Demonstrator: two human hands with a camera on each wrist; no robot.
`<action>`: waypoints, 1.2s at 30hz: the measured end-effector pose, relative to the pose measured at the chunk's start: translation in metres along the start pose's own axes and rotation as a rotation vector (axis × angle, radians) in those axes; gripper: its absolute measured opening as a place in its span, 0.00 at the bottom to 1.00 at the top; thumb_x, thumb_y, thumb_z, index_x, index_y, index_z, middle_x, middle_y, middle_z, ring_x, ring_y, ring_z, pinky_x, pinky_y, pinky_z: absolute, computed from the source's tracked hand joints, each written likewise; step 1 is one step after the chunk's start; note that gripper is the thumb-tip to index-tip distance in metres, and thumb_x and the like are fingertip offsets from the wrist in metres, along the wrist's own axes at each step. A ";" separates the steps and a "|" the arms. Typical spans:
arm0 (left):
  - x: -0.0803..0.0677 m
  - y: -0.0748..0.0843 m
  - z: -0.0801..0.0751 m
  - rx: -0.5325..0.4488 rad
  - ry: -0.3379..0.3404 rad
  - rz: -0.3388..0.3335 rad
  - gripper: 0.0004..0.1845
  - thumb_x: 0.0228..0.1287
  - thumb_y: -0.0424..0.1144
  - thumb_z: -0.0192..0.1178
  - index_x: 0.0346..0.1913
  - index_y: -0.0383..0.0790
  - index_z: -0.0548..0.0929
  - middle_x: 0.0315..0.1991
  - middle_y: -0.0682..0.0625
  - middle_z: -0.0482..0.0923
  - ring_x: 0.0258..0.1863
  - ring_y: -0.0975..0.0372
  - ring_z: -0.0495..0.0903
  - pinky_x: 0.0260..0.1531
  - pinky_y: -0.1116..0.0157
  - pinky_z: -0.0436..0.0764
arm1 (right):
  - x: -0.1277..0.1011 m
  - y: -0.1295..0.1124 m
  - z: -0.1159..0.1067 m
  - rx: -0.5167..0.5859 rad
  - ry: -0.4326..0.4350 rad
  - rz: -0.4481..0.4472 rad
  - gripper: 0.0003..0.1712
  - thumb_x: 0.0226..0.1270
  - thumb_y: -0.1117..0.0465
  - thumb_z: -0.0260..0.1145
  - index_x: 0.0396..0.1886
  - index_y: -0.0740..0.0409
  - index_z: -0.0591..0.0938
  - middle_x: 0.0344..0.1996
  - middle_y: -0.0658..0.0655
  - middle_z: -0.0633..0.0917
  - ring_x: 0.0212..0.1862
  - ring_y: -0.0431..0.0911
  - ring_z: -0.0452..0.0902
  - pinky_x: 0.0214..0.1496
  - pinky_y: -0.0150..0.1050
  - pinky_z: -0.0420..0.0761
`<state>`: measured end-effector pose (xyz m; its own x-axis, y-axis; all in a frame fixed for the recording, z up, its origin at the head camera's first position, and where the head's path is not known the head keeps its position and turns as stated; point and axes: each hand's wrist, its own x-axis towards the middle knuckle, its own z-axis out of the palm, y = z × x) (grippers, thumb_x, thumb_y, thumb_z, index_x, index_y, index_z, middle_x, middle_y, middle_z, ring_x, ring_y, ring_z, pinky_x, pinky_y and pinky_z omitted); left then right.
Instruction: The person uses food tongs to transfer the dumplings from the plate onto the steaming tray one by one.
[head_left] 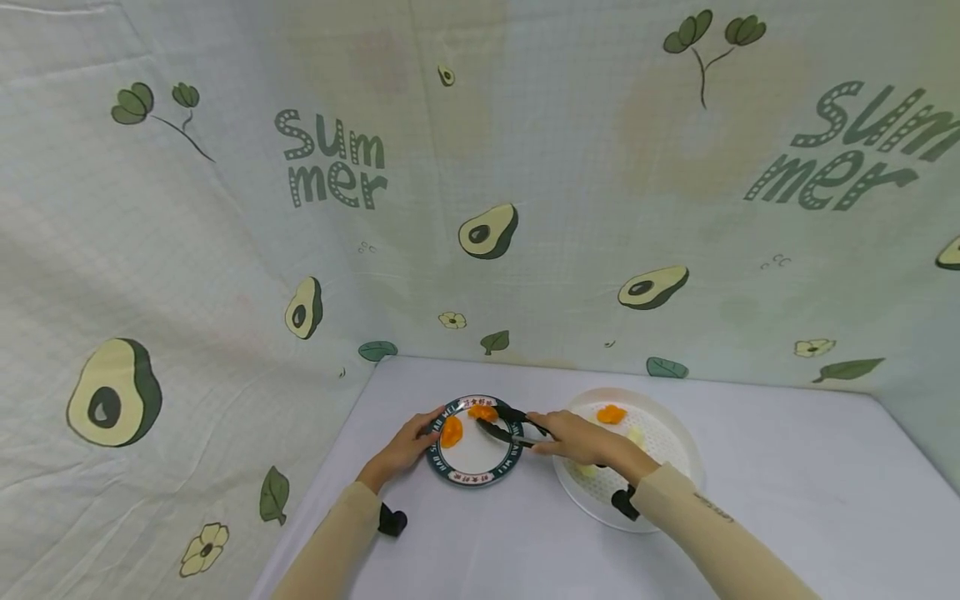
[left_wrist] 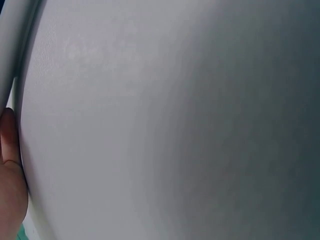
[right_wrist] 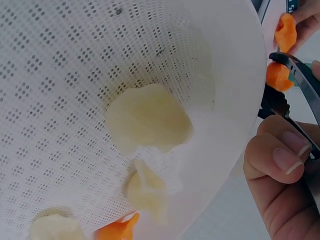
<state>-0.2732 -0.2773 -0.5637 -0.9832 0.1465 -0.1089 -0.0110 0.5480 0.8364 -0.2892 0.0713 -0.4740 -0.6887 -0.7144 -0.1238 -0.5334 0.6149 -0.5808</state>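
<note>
A small dark-rimmed plate (head_left: 476, 477) sits on the white table and carries two orange pieces (head_left: 451, 431) (head_left: 483, 412). My left hand (head_left: 426, 433) grips the plate's left rim; in the left wrist view only a bit of that hand (left_wrist: 10, 170) shows. To the right, my right hand (head_left: 551, 435) holds black tongs (head_left: 504, 423) over the plate. Their arms are spread, with the tips beside the far orange piece (right_wrist: 277, 75). In the right wrist view, my curled fingers (right_wrist: 277, 170) hold the tongs (right_wrist: 297, 75).
A round white perforated tray (head_left: 675, 433) lies right of the plate, under my right forearm. It holds an orange piece (head_left: 611, 413) and pale dumplings (right_wrist: 150, 122). Avocado-print cloth walls (head_left: 480, 233) close the back and left.
</note>
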 end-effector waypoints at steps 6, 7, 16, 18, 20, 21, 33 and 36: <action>-0.001 0.002 0.000 0.005 0.007 0.004 0.28 0.76 0.37 0.54 0.76 0.51 0.66 0.71 0.38 0.64 0.70 0.42 0.62 0.68 0.42 0.61 | -0.011 -0.006 -0.003 -0.050 0.000 0.032 0.36 0.72 0.50 0.64 0.73 0.63 0.68 0.62 0.65 0.78 0.63 0.56 0.75 0.64 0.53 0.74; -0.001 0.002 0.000 0.010 0.008 0.002 0.28 0.76 0.37 0.54 0.76 0.52 0.66 0.71 0.38 0.64 0.70 0.42 0.62 0.68 0.42 0.61 | -0.014 -0.006 -0.004 -0.056 0.000 0.033 0.37 0.72 0.48 0.64 0.73 0.62 0.68 0.62 0.65 0.78 0.62 0.56 0.75 0.64 0.53 0.75; -0.001 0.000 -0.001 0.023 0.002 0.006 0.28 0.76 0.39 0.54 0.75 0.52 0.66 0.70 0.38 0.66 0.68 0.43 0.65 0.67 0.42 0.63 | -0.036 -0.009 -0.015 -0.071 -0.006 -0.069 0.41 0.73 0.42 0.60 0.74 0.63 0.66 0.61 0.63 0.78 0.62 0.55 0.75 0.62 0.51 0.76; 0.000 0.000 0.000 0.019 0.003 0.006 0.28 0.76 0.38 0.55 0.75 0.52 0.67 0.69 0.39 0.66 0.68 0.43 0.65 0.67 0.43 0.63 | -0.042 -0.011 -0.018 -0.063 -0.013 -0.089 0.42 0.73 0.41 0.58 0.75 0.63 0.65 0.63 0.63 0.77 0.63 0.55 0.74 0.63 0.52 0.75; 0.000 -0.001 0.000 0.010 0.003 0.000 0.28 0.76 0.38 0.55 0.75 0.52 0.67 0.69 0.39 0.66 0.68 0.44 0.64 0.68 0.43 0.63 | -0.048 -0.012 -0.022 -0.062 -0.017 -0.100 0.42 0.74 0.39 0.57 0.75 0.62 0.64 0.65 0.62 0.76 0.64 0.55 0.73 0.64 0.52 0.74; -0.001 -0.001 -0.001 0.007 0.003 -0.004 0.28 0.76 0.38 0.55 0.75 0.53 0.67 0.70 0.40 0.66 0.69 0.44 0.64 0.68 0.43 0.62 | -0.051 -0.013 -0.023 -0.062 -0.018 -0.102 0.42 0.74 0.39 0.56 0.76 0.62 0.64 0.66 0.61 0.75 0.65 0.54 0.72 0.64 0.52 0.75; -0.002 0.001 0.000 0.017 0.006 0.019 0.28 0.76 0.38 0.54 0.76 0.51 0.66 0.70 0.38 0.66 0.69 0.43 0.63 0.68 0.42 0.62 | -0.094 -0.012 -0.043 -0.045 0.003 -0.166 0.43 0.74 0.38 0.55 0.76 0.64 0.63 0.66 0.58 0.74 0.52 0.42 0.76 0.52 0.42 0.80; -0.002 0.002 0.000 0.016 0.007 0.019 0.28 0.76 0.37 0.54 0.75 0.50 0.66 0.70 0.38 0.65 0.69 0.42 0.63 0.68 0.42 0.62 | -0.105 -0.010 -0.046 -0.046 0.024 -0.175 0.42 0.75 0.40 0.55 0.76 0.64 0.63 0.71 0.58 0.70 0.64 0.50 0.72 0.61 0.50 0.77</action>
<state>-0.2712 -0.2760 -0.5618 -0.9844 0.1512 -0.0897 0.0102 0.5585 0.8294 -0.2341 0.1558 -0.4179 -0.5947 -0.8039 -0.0048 -0.6676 0.4972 -0.5542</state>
